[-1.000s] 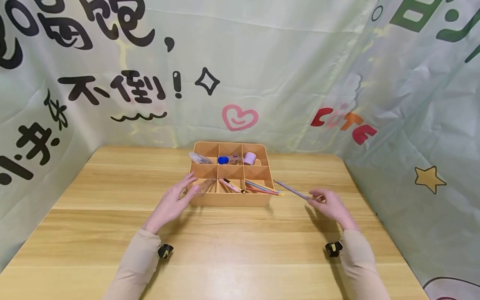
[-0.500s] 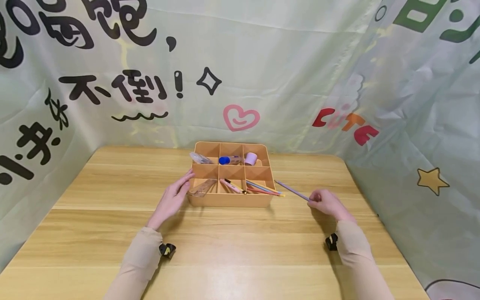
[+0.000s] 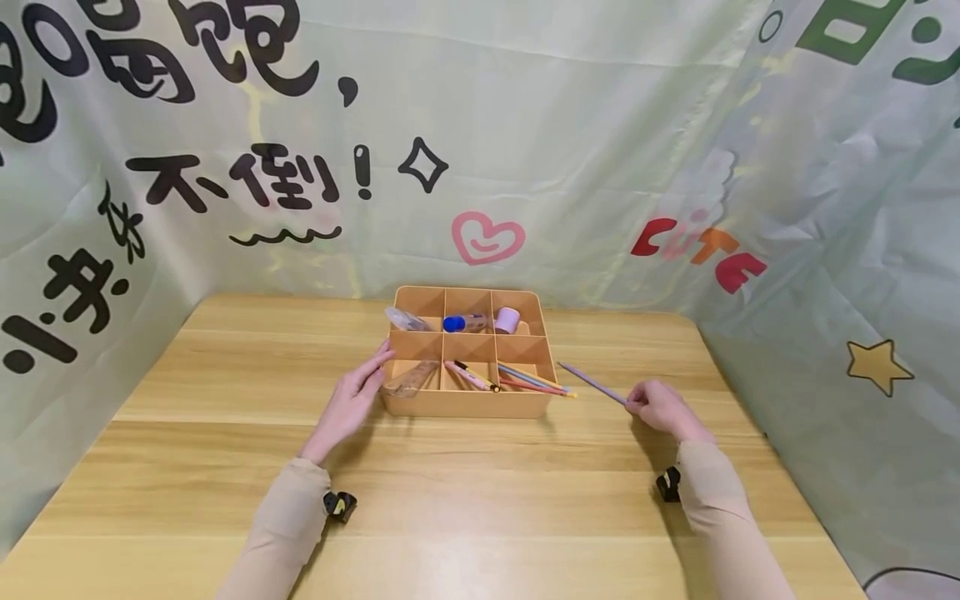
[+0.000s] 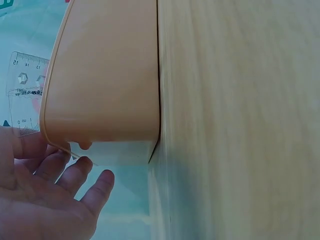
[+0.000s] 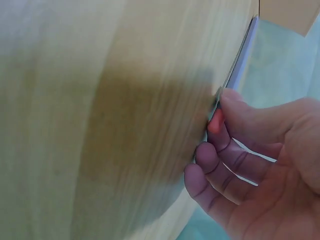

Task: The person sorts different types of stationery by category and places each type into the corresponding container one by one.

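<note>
A tan divided storage box stands at the back of the table. My left hand rests against its left side, fingers loosely extended; the left wrist view shows the fingertips by the box's end wall. A clear ruler leans in the front left compartment. My right hand pinches the lower end of a purple pencil between thumb and fingers, right of the box. Its far end points towards the box's right side. Coloured pencils stick out over the box's front right corner.
Pens lie in the front middle compartment. Behind are a translucent item, a blue-capped tube and a lilac cylinder. A printed cloth hangs behind the wooden table.
My left hand has moved in against the box's left side, uncovering more of the ruler. The right hand's fingers have closed in round the pencil's end; the pencil has barely moved.
</note>
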The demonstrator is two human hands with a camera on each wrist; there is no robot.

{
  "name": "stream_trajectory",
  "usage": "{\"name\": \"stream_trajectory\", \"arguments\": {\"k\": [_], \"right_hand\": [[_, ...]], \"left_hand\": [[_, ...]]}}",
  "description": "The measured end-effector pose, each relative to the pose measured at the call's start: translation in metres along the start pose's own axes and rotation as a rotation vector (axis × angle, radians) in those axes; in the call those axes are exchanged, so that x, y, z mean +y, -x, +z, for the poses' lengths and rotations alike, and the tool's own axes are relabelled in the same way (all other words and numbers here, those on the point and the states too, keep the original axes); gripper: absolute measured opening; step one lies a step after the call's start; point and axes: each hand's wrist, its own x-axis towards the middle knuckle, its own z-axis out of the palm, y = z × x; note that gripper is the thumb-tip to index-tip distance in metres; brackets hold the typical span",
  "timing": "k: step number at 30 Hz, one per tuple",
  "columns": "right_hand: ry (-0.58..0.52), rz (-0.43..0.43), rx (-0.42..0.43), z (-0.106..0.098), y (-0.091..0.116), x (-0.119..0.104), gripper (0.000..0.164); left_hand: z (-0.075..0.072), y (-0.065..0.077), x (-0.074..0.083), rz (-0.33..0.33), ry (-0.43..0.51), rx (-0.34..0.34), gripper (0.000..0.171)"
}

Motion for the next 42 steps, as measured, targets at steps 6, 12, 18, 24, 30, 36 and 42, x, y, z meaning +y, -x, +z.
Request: {"name": "stream_trajectory", "arguments": {"k": [6,12,18,24,30,36,42], "right_hand": [[-0.028,0.021,0.037,-0.001,0.002,-0.001,0.009],[-0.109,0.022,0.133,-0.004,0.006,-0.007,0.013],[-0.223,0.025,0.238,-0.009,0.011,-0.018,0.02],[-0.307,-0.016,0.366,-0.012,0.013,-0.029,0.022],[-0.347,-0.065,0.537,-0.016,0.015,-0.039,0.017],[-0.464,-0.075,0.665,-0.02,0.014,-0.053,0.014],[-0.625,-0.112,0.74,-0.022,0.017,-0.066,0.015]], "left_hand": [[0.0,0.001,0.0,0.011,0.009,-0.006,0.035],[0.001,0.001,0.0,0.005,0.008,-0.014,0.036],[0.001,0.001,0.001,-0.005,0.007,-0.006,0.036],[0.0,0.0,0.002,0.003,0.016,-0.012,0.035],[0.003,-0.003,-0.016,0.019,0.038,-0.016,0.035],[0.008,-0.005,-0.039,0.024,0.032,-0.011,0.037],[0.01,-0.005,-0.041,0.039,0.038,-0.004,0.037]]}}
